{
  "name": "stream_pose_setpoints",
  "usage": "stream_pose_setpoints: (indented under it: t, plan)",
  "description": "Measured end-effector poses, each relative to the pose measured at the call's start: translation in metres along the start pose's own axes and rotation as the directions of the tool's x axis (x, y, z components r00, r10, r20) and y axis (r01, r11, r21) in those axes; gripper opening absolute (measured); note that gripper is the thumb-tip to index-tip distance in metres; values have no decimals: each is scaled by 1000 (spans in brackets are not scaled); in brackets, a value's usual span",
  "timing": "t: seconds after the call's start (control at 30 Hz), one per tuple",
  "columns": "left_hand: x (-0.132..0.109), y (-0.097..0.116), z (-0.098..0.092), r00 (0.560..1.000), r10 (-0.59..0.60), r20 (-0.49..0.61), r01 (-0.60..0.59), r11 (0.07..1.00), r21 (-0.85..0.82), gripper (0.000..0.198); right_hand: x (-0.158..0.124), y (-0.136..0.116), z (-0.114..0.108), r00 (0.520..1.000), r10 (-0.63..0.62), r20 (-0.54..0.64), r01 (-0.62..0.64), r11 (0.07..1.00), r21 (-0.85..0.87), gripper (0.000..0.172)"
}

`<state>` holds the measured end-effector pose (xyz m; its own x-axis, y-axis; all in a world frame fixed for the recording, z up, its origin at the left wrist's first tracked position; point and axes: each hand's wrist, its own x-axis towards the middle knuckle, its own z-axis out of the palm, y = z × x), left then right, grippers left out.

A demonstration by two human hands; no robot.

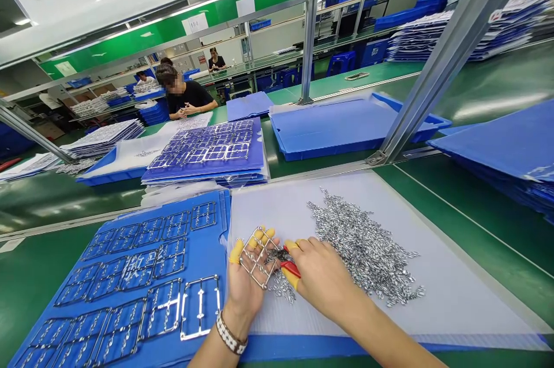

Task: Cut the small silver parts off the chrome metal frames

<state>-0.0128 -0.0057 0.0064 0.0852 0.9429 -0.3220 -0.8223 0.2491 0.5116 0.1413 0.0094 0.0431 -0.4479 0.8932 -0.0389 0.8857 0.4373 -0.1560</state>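
Observation:
My left hand [249,276], with yellow finger cots, grips a small metal frame [256,258] of cast parts over a white sheet [454,293]. My right hand [322,276] is closed on red-handled cutters [289,267] whose tip meets the frame. A heap of cut silvery metal parts [363,244] lies on the white sheet just right of my hands. Several metal frames [142,281] lie flat on a blue board [130,345] to the left.
A stack of blue boards with frames [212,149] and a blue tray [346,126] sit across the green bench. A slanted metal post [433,79] rises at right. A person in black [184,97] works opposite; others sit further back.

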Motion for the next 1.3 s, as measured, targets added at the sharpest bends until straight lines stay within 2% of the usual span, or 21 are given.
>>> stream_pose_setpoints:
  t: [0.43, 0.67, 0.8, 1.0, 1.3]
  plan:
    - [-1, -2, 0, 995, 83, -58, -80, 995, 53, 47, 4, -5, -2, 1000, 3, 11, -2, 998, -65, 14]
    - [-3, 2, 5, 992, 96, -80, -99, 995, -22, 45, -10, -16, 0, 998, -29, -49, 27, 999, -30, 23]
    - [-1, 2, 5, 990, 103, -94, -107, 994, -32, 43, -10, -26, 4, 998, -36, -43, 36, 999, 5, 22]
    - [-1, -2, 3, 984, 152, -96, -152, 988, 1, 44, -6, -27, 4, 999, -41, -13, 41, 999, 20, 25]
    - [1, -3, 1, 978, 156, -136, -150, 987, 55, 45, -2, -33, -3, 999, -28, 35, 30, 999, -43, 23]
